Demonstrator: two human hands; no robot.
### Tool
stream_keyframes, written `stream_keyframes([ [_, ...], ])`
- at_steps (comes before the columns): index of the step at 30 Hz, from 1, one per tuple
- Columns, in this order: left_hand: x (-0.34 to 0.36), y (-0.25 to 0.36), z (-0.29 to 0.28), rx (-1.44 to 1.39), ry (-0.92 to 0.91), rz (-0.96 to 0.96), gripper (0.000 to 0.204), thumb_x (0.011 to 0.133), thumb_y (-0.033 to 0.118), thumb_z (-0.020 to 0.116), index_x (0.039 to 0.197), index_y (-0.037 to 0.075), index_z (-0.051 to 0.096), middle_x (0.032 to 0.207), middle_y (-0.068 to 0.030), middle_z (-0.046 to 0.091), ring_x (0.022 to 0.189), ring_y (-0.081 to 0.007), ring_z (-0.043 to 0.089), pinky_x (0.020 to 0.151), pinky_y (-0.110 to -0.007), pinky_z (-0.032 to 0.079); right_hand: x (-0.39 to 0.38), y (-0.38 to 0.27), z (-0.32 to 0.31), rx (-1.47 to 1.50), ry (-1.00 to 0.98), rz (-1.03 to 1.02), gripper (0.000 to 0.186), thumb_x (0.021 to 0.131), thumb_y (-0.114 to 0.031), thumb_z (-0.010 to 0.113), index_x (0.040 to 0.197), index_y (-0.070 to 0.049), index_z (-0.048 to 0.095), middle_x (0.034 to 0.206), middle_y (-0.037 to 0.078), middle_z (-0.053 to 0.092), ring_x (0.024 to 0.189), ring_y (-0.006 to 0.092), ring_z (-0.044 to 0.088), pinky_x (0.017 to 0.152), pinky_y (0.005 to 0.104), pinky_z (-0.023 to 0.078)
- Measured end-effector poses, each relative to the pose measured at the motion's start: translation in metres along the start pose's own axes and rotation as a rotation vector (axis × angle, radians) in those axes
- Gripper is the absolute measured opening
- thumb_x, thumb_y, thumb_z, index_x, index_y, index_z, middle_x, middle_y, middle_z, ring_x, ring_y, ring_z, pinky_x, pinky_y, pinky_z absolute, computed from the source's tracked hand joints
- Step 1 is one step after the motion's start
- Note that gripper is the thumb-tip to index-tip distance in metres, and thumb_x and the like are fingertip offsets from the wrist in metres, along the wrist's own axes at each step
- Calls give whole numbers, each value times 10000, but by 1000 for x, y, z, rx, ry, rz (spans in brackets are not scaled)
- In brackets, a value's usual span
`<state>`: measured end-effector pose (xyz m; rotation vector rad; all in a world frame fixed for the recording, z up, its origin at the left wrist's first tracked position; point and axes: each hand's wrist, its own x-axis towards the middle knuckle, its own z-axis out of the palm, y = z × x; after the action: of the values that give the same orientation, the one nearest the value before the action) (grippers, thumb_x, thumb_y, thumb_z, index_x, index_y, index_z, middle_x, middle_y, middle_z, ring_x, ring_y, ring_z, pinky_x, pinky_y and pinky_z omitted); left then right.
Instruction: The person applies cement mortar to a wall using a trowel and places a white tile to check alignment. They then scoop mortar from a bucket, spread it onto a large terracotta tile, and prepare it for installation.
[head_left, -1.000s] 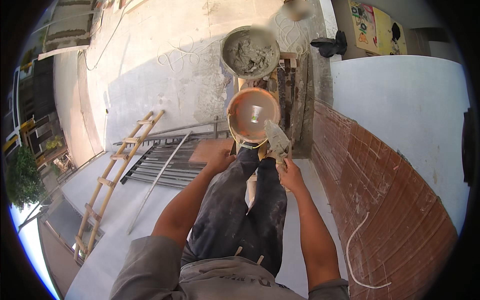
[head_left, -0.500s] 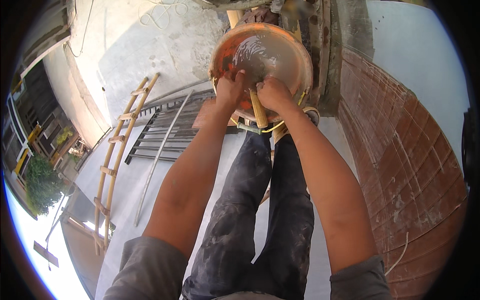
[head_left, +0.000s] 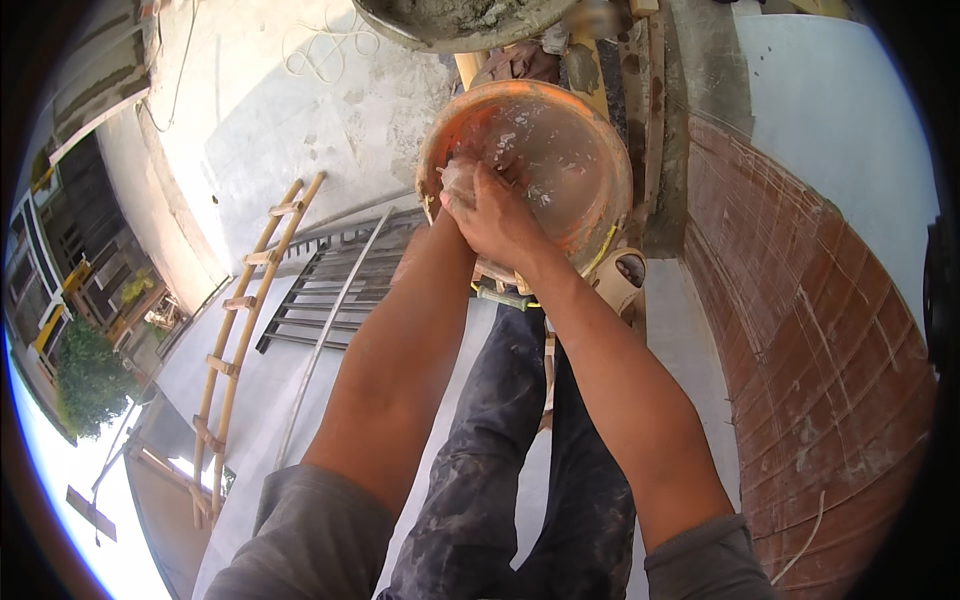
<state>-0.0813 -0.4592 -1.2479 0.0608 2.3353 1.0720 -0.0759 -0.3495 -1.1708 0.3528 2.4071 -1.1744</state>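
Note:
An orange bucket (head_left: 598,140), stained and holding murky water (head_left: 560,170), stands before me. Over its left side my two hands meet. My right hand (head_left: 500,212) is closed around my left hand (head_left: 461,178), which looks wet and smeared. The left fingers are mostly hidden and blurred, so their pose is unclear. A yellow wire handle with a pale grip (head_left: 503,297) hangs at the bucket's near edge.
A wide basin (head_left: 455,38) with grey mortar stands beyond the bucket. At left are a bamboo ladder (head_left: 245,303), dark metal grating (head_left: 335,275) and a pale pole (head_left: 345,290). Brown sheeting (head_left: 800,330) lies at right. A sandal (head_left: 617,283) shows beside the bucket.
My hands were apart, low in the bucket, the right by a wooden-handled tool. Now they are together at its left side, and that handle is no longer clearly visible. More of the mortar basin shows.

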Motion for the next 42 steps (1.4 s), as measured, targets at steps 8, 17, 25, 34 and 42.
stream_keyframes([
  [8, -28, 98, -17, -19, -282, -95, 422, 910, 204, 676, 1320, 120, 630, 1498, -210, 445, 1368, -349, 481, 1047, -419, 456, 50, 83, -35, 242, -6, 363, 346, 984, -272, 525, 1038, 39, 668, 997, 277, 691, 947, 411, 686, 857, 479, 547],
  [17, 7, 106, 3, -1513, 89, -882, 550, 932, 579, 623, 1197, 97, 605, 1104, -88, 645, 1006, -280, 623, 871, -469, 536, 43, 30, -26, 837, -95, 638, 382, 1002, -347, 545, 897, 1, 662, 761, 178, 667, 662, 357, 668, 634, 455, 517],
  [25, -100, 300, -20, -1190, -172, -1050, 711, 903, 327, 750, 1367, -83, 401, 1207, -200, 592, 1013, -257, 652, 878, -392, 568, 43, 52, -24, -153, 0, 32, 252, 980, -226, 546, 930, -13, 672, 989, 207, 677, 881, 371, 699, 768, 472, 562],
  [34, -79, 201, -38, -562, -686, -639, 533, 1035, 446, 492, 1292, -14, 574, 1252, -180, 612, 998, -284, 680, 915, -415, 535, 71, 95, -60, 382, -374, 569, 311, 913, -248, 605, 1076, 11, 659, 1065, 208, 682, 908, 287, 709, 752, 413, 576],
  [42, 10, 43, 1, 828, -774, 174, 343, 923, 200, 551, 1220, 52, 639, 1186, -210, 647, 1156, -357, 601, 971, -447, 485, -3, -7, -70, 1051, -164, -35, 327, 909, -251, 582, 714, -2, 666, 697, 90, 656, 658, 262, 634, 692, 398, 518],
])
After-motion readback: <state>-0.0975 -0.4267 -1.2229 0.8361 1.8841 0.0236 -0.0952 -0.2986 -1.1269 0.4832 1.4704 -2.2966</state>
